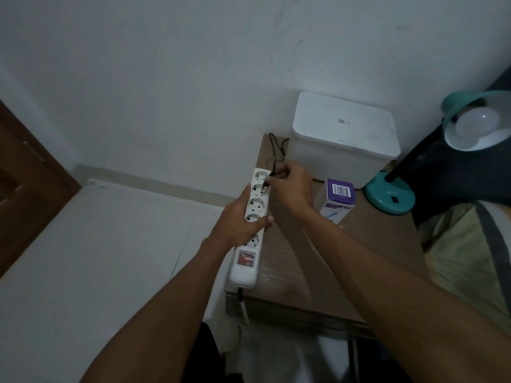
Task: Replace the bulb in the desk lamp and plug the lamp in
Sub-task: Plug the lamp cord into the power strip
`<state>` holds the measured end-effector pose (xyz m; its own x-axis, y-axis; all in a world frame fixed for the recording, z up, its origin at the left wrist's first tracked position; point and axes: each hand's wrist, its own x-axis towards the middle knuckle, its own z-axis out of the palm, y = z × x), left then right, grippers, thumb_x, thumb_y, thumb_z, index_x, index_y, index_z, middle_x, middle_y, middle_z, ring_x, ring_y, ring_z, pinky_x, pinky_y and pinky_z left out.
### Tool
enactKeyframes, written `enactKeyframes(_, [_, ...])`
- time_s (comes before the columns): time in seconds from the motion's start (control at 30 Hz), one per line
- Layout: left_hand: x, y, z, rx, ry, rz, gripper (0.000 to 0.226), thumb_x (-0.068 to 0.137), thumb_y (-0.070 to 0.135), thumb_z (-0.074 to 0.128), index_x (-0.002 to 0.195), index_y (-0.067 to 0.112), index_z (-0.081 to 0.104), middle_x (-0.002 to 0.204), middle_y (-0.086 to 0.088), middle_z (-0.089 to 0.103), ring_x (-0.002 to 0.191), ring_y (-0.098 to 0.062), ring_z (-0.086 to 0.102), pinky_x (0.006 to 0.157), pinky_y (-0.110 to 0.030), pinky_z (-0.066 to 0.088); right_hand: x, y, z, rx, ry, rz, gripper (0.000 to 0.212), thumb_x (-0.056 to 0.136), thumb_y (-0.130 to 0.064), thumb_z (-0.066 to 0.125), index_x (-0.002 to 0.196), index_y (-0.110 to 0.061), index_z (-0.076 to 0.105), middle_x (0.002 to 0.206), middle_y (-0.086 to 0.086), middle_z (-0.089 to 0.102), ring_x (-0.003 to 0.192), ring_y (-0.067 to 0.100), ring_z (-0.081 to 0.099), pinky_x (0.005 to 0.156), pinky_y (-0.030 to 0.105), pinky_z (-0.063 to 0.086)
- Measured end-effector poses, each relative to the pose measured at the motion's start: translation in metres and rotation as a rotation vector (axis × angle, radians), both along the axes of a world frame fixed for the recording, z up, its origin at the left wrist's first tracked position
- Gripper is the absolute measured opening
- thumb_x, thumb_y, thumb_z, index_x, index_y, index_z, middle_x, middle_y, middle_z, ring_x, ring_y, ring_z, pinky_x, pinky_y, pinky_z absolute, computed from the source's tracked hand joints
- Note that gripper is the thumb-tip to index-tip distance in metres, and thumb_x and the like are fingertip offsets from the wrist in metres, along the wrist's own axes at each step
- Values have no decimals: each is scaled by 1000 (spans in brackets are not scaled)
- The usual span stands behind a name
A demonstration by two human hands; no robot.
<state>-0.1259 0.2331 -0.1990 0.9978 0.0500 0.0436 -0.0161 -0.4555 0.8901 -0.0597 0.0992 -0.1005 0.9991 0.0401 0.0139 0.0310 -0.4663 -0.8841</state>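
plug point(266, 184): black, at second socket | power strip point(252, 227): white, left-held

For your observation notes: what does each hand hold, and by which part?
Left hand grips the power strip around its middle. Right hand pinches the black plug at its body, by the second socket.

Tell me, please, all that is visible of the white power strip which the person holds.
The power strip is a long white bar, plastic by its look, with a row of round sockets and a red rocker switch near its lower end, where a cable leaves it. It lies along the left edge of the wooden table. The left hand grips its middle; the right hand brings a black plug to the second socket from the far end.
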Motion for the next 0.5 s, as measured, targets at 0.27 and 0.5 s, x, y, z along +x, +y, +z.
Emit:
enactKeyframes(0.27, [2, 0, -2, -39, -7, 0, 87, 87, 47, 80, 159, 34, 33, 116, 9, 74, 98, -2, 72, 89, -36, 63, 2, 14, -21, -139, -1, 41, 38, 79, -4, 81, 67, -29, 56, 74, -6, 65, 68, 5, 61, 67, 24, 52])
enactKeyframes(0.5, [2, -1, -1, -49, -4, -6, 84, 88, 45, 80, 158, 32, 34, 117, 10, 73, 99, -2, 72, 90, -35, 62, 5, 16, -24, -168, -13, 26, 32, 77, -4, 81, 66, -25, 60, 76, -2, 69, 74, 13, 67, 74, 34, 59])
